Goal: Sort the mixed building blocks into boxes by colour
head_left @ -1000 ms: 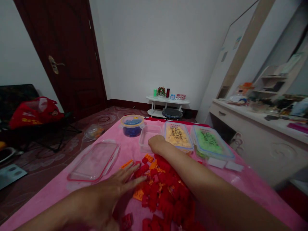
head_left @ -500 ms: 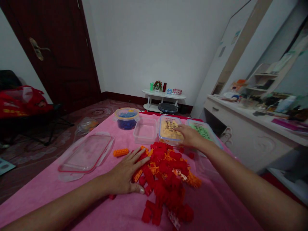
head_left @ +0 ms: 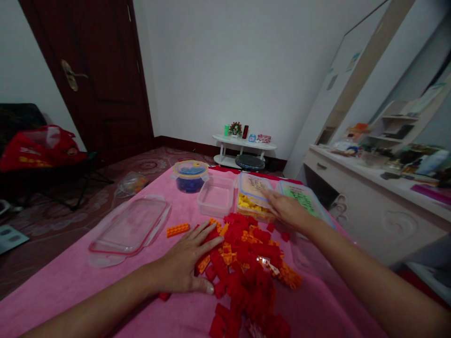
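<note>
My left hand [head_left: 188, 258] lies flat with fingers spread at the left side of a heap of red toy building bricks [head_left: 246, 281] and orange bricks [head_left: 229, 253]. My right hand [head_left: 287, 209] reaches past the heap to a clear lid [head_left: 255, 184] with a blue rim and dark writing. Its fingers grip the lid's right edge; the fingertips are partly blurred. Under the lid's front edge, yellow bricks [head_left: 251, 203] show inside the box [head_left: 255, 215], the lid looking raised there. Beside that box stands an open clear box [head_left: 215, 209].
A lidded box with green contents [head_left: 299, 197] is at the right. A round tub with blue contents [head_left: 190, 180] stands at the back left. A red-rimmed lid [head_left: 130, 225] lies on the pink cloth [head_left: 70, 300], with an orange brick [head_left: 178, 229] near it.
The yellow box's lid has lifted at its front, uncovering yellow bricks, with my right hand at its edge. My left hand stays on the heap. The view has shifted slightly.
</note>
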A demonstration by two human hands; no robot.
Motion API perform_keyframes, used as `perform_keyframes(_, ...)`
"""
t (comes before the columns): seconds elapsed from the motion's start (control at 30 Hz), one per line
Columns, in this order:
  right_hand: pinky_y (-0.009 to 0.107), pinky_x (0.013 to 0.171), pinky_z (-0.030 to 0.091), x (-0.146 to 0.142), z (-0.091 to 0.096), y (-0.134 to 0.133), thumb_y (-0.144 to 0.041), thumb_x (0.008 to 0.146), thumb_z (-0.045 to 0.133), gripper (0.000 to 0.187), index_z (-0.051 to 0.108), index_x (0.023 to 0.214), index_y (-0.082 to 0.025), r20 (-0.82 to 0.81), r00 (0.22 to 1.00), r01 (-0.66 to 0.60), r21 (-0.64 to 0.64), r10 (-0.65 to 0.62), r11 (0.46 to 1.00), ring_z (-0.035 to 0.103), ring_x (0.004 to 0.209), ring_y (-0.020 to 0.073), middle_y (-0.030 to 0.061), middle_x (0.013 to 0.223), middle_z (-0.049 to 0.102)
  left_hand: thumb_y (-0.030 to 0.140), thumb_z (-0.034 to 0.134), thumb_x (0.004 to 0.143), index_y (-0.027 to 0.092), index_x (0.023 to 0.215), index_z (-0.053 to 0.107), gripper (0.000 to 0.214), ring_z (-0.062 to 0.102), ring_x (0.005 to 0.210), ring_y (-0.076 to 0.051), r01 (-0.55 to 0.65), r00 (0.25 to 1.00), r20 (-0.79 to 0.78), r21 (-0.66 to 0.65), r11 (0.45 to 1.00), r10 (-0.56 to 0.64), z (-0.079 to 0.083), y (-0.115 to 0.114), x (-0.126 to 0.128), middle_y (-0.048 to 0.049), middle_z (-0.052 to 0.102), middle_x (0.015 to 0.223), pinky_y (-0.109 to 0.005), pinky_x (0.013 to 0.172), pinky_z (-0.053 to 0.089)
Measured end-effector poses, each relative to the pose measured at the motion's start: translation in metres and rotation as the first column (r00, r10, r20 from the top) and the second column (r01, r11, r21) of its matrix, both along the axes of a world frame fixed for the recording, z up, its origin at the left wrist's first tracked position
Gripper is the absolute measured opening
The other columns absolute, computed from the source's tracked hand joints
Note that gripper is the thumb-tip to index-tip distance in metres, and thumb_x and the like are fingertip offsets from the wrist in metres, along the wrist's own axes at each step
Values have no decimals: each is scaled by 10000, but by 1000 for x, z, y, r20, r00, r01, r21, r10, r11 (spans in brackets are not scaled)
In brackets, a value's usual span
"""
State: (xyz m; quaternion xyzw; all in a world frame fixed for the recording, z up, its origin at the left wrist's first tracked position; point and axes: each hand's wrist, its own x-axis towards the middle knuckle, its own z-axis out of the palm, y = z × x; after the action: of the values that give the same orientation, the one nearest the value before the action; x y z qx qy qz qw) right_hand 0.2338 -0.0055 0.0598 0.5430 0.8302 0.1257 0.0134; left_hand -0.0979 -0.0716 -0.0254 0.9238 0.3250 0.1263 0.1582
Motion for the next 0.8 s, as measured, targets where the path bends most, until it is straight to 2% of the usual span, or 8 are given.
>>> perform_keyframes(0.13,322,831,442,7,9,2,-173,874,354,470,408,1336,-109,-114,985,151,177,-132,973,614,988,249,163,1206,597,712,516,698,353,1454,162,908,76,1390,-387,-11,1000,-12,-21,1000,10,1,-1,0,-81,31,1545,-618,1072,151)
perform_keyframes(0.3,313,734,440,19,11,11,-235,902,320,401,492,1246,-120,-267,943,287,355,-197,890,643,855,248,154,1083,657,672,484,757,361,1451,164,825,81,1389,-383,-21,1000,-3,-23,1000,21,1,-2,0,-65,48,1544,-607,1074,169)
perform_keyframes(0.4,325,686,435,32,17,14,-286,911,301,395,551,1166,-119,-423,876,408,391,-233,825,645,750,257,144,891,691,660,486,766,357,1449,177,809,92,1387,-385,-21,1000,1,-13,1000,21,2,-2,0,-73,62,1541,-609,1070,176)
perform_keyframes(0.47,336,700,447,41,21,13,-314,902,319,389,581,1109,-115,-571,799,471,394,-192,790,645,765,261,146,858,690,660,482,768,364,1447,178,801,94,1386,-389,-34,999,-11,-17,999,34,2,-2,0,-73,67,1541,-619,1065,173)
perform_keyframes(0.53,354,724,472,48,25,9,-342,885,355,377,588,1080,-119,-742,662,527,360,-106,770,646,817,259,153,905,687,661,477,769,370,1447,170,800,90,1385,-391,-40,999,-27,-22,999,40,2,-1,0,-73,67,1541,-630,1060,170)
perform_keyframes(0.63,382,699,526,52,25,1,-372,856,394,377,563,1101,-142,-958,286,552,190,29,812,651,850,241,139,979,669,650,479,776,370,1447,173,788,83,1388,-387,-36,999,-25,-25,999,35,1,-1,0,-75,64,1542,-632,1060,163)
perform_keyframes(0.73,379,652,569,47,21,-6,-357,814,459,320,563,1042,-159,-991,-127,429,-14,45,903,659,840,216,96,949,669,612,491,795,369,1438,220,738,109,1392,-362,-46,998,41,-58,997,49,-1,-4,2,-59,112,1540,-599,1080,165)
perform_keyframes(0.8,372,636,579,39,19,-12,-341,797,491,271,578,972,-154,-970,-233,280,-127,-61,951,666,815,211,90,885,680,563,469,835,331,1442,238,690,179,1386,-326,-133,973,176,-114,985,152,1,-5,5,-74,187,1526,-552,1100,188)
